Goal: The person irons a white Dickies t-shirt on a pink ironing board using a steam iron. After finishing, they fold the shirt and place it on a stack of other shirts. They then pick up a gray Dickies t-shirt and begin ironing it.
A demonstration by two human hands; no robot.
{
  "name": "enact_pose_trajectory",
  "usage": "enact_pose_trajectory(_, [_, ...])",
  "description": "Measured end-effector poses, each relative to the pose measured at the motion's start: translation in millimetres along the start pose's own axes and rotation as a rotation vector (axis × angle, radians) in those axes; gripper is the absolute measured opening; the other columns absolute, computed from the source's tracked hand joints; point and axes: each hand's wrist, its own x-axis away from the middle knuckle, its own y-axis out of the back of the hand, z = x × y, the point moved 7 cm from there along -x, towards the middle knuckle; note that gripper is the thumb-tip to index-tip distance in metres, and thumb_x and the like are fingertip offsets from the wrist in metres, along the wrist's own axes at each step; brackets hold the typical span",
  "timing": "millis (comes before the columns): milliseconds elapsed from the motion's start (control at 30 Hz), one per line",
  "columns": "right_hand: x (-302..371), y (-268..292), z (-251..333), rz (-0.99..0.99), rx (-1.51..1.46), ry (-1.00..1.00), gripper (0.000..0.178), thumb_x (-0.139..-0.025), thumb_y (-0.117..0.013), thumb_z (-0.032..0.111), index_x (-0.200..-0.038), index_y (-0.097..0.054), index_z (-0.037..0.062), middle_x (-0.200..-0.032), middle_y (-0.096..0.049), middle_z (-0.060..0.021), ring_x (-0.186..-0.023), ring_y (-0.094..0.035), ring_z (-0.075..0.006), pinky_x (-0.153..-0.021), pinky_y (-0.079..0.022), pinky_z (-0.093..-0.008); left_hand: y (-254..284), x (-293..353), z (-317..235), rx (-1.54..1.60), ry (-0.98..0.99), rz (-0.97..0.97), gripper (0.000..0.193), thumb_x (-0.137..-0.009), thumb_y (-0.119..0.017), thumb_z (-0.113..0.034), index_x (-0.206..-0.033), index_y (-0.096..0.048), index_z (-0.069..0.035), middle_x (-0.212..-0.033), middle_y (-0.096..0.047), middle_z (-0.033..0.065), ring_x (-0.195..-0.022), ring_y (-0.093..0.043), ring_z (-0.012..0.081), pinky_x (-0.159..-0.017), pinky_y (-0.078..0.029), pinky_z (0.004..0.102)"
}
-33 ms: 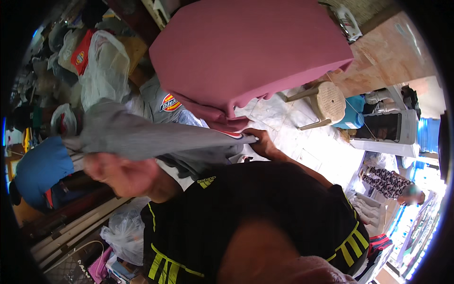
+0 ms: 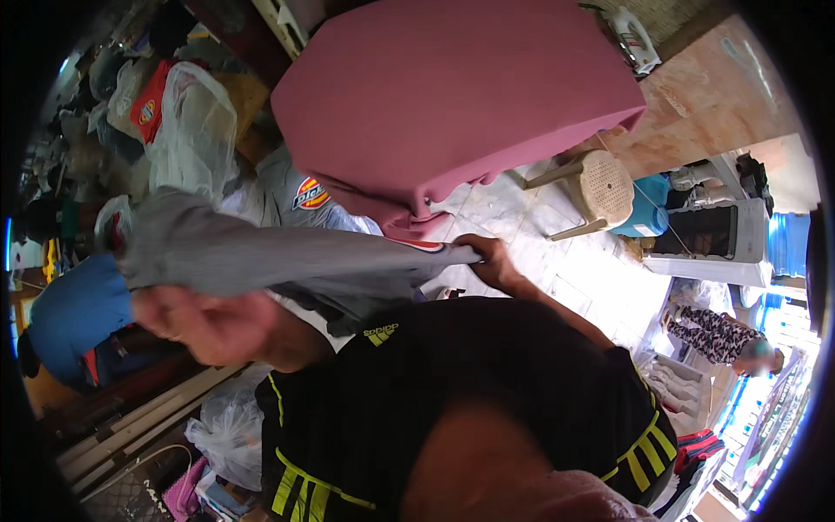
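A grey garment (image 2: 287, 257) with a red-and-white printed patch is stretched sideways in front of my chest. Its right end is pinched in my right hand (image 2: 489, 261), with the fingers closed on the cloth. Against the lower edge of its left part is my left hand (image 2: 217, 324), somewhat blurred, its fingers curled at the fabric and partly hidden by it. Beyond the garment, a second grey piece of clothing (image 2: 283, 187) with a large colourful logo lies next to the table covered with a maroon cloth (image 2: 452, 87).
An iron (image 2: 639, 43) stands at the table's far right corner. To the right are a beige plastic stool (image 2: 600, 187) and a blue container (image 2: 648, 209). Plastic bags (image 2: 191, 130) and piled clothes fill the left. A person in patterned clothing (image 2: 718, 337) is at far right.
My left hand has moved a little to the left, drawing the left end of the grey garment with it. My right hand keeps its grip, shifted slightly right.
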Motion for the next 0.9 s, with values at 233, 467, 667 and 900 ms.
enact_pose_trajectory(233, [-37.6,262.5,109.0,-0.337,0.853,0.484,0.025,-0.088,-0.07,0.005,-0.113,-0.07,0.0042,-0.109,-0.072,-0.0095,-0.089,-0.07,-0.0229,-0.081,-0.055,-0.0339,-41.6,-99.2,-1.0,0.377,-0.19,-0.06,0.011,-0.092,-0.053,0.007,-0.099,-0.062,0.008,-0.104,-0.061,0.0213,-0.096,-0.065,0.0317,-0.087,-0.058,0.0483])
enact_pose_trajectory(467, [-209.5,422.9,175.6,-0.445,0.956,0.036,0.031,-0.096,-0.057,0.015,-0.125,-0.056,0.0025,-0.121,-0.064,-0.0201,-0.111,-0.063,-0.0313,-0.095,-0.049,-0.0388,-195.1,-160.8,207.3,0.06,-0.057,0.192,0.028,-0.093,-0.065,-0.01,-0.117,-0.061,0.003,-0.113,-0.064,0.0184,-0.104,-0.064,0.0299,-0.099,-0.05,0.0481])
enact_pose_trajectory(667, [-250.4,387.3,59.3,-0.583,0.758,0.637,0.018,-0.088,-0.068,0.009,-0.105,-0.069,0.0041,-0.094,-0.069,-0.0157,-0.084,-0.067,-0.0309,-0.073,-0.053,-0.0386,-234.4,19.1,300.4,-0.46,0.008,1.003,0.036,-0.087,-0.073,-0.02,-0.12,-0.066,-0.006,-0.125,-0.063,0.0163,-0.12,-0.058,0.032,-0.103,-0.044,0.0392])
enact_pose_trajectory(900, [-137.9,310.5,-24.4,-0.148,0.43,0.17,0.026,-0.08,-0.079,0.011,-0.103,-0.069,0.0044,-0.108,-0.066,-0.0125,-0.101,-0.065,-0.0283,-0.081,-0.057,-0.0379,-151.8,128.2,248.0,-0.722,0.332,1.088,0.04,-0.075,-0.083,-0.014,-0.112,-0.071,-0.008,-0.129,-0.059,0.009,-0.125,-0.053,0.0323,-0.103,-0.044,0.0442])
